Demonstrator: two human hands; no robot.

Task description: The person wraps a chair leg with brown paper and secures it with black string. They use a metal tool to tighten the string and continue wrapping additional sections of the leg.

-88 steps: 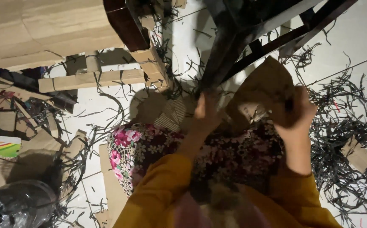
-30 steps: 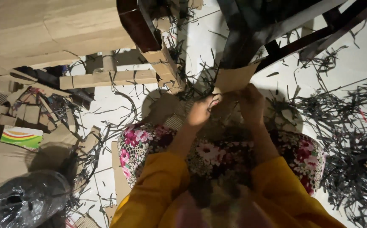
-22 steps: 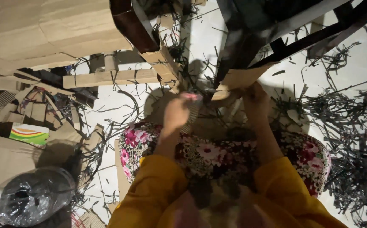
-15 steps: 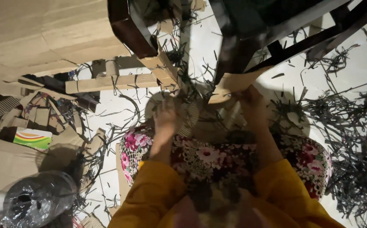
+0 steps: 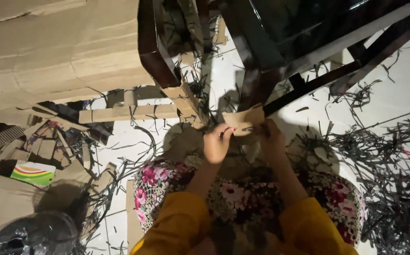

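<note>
I sit on the floor in a floral skirt (image 5: 224, 198) and yellow sleeves. My left hand (image 5: 217, 141) grips the left end of a brown cardboard piece (image 5: 242, 123) wrapped around the foot of a dark wooden leg (image 5: 254, 85). My right hand (image 5: 272, 139) presses on the same cardboard piece from the right side. A thin dark strip seems to run between my two hands; I cannot tell which hand holds it.
Large cardboard sheets (image 5: 58, 56) lie at the upper left, with a flat cardboard bar (image 5: 124, 113) below them. Another dark leg (image 5: 155, 47) wears a cardboard wrap (image 5: 186, 101). Black strips (image 5: 389, 156) litter the white floor at right. A clear plastic bag (image 5: 30, 236) and cardboard scraps sit lower left.
Both hands have risen from my lap to the cardboard at the dark leg's foot, and the left hand has closed on it. The view has tilted slightly upward.
</note>
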